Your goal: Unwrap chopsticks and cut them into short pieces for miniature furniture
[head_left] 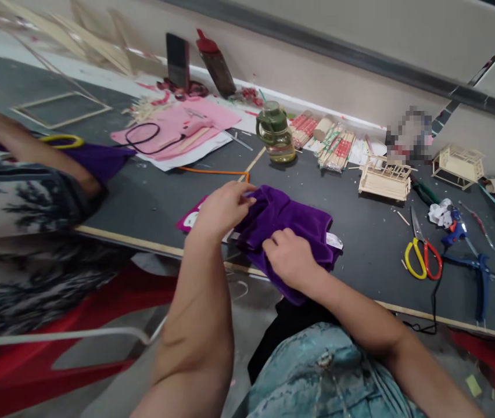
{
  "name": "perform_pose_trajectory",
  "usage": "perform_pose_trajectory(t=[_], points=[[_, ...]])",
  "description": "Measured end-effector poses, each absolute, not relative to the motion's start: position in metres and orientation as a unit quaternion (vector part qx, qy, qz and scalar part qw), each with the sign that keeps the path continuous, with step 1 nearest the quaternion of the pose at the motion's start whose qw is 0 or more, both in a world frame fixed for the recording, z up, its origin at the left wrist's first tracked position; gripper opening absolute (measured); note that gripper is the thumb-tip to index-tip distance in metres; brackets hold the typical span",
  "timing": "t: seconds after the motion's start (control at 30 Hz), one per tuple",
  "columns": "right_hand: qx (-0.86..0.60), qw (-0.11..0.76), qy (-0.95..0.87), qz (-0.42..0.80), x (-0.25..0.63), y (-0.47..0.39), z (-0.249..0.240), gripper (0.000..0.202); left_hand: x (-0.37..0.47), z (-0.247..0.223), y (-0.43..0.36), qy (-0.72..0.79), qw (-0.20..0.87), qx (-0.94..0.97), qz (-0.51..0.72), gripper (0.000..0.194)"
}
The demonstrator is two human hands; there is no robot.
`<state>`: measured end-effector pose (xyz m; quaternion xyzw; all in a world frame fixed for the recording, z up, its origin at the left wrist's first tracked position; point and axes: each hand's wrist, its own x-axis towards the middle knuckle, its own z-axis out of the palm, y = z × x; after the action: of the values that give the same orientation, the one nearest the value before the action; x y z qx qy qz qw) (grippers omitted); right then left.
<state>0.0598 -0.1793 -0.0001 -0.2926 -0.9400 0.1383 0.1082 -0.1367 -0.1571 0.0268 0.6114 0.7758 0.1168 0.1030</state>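
A purple velvet cloth (306, 223) lies bunched at the table's front edge, one part hanging over it, with a white tag at its right end. My left hand (225, 209) is at the cloth's upper left, fingers bent around its edge. Lower down, my right hand (289, 255) rests on the cloth with its fingers curled into the fabric. A magenta piece with white marks (192, 219) shows partly behind my left hand.
Scissors (422, 249), a blue clamp (483, 284) and a small wooden model (386, 180) stand or lie to the right. A green-lidded bottle (276, 133) stands behind the cloth. At the left another person's arm (33, 139) reaches over the table.
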Motion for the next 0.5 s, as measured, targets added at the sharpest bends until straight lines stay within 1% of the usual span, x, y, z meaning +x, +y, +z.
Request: perform_pose_trajectory(t=[0.03, 0.13, 0.17, 0.23, 0.3, 0.37, 0.43, 0.47, 0.5], points=[[-0.319, 0.120, -0.928, 0.151, 0.064, -0.169, 0.003, 0.019, -0.143, 0.023, -0.153, 0.758, 0.093, 0.637, 0.107, 0.046], [-0.414, 0.194, -0.869, 0.190, 0.095, -0.136, 0.019, 0.021, -0.159, 0.008, -0.136, 0.724, 0.047, 0.683, 0.092, 0.062], [-0.443, 0.186, -0.855, 0.194, 0.106, -0.127, 0.024, 0.020, -0.164, 0.003, -0.129, 0.718, 0.048, 0.688, 0.091, 0.066], [-0.489, 0.132, -0.844, 0.175, 0.121, -0.121, 0.031, 0.022, -0.170, -0.008, -0.113, 0.711, 0.074, 0.696, 0.068, 0.069], [-0.496, 0.137, -0.849, 0.120, 0.123, -0.131, 0.034, 0.030, -0.173, -0.017, -0.097, 0.706, 0.092, 0.701, 0.040, 0.065], [-0.434, 0.177, -0.878, 0.097, 0.111, -0.151, 0.029, 0.034, -0.172, -0.023, -0.086, 0.701, 0.095, 0.706, 0.016, 0.054], [-0.356, 0.164, -0.913, 0.111, 0.093, -0.170, 0.021, 0.029, -0.170, -0.023, -0.082, 0.701, 0.099, 0.706, 0.015, 0.042], [-0.366, 0.151, -0.912, 0.107, 0.086, -0.176, 0.017, 0.032, -0.167, -0.022, -0.082, 0.707, 0.103, 0.700, 0.029, 0.038], [-0.398, 0.134, -0.902, 0.098, 0.080, -0.178, 0.013, 0.040, -0.165, -0.018, -0.085, 0.715, 0.106, 0.688, 0.056, 0.035]])
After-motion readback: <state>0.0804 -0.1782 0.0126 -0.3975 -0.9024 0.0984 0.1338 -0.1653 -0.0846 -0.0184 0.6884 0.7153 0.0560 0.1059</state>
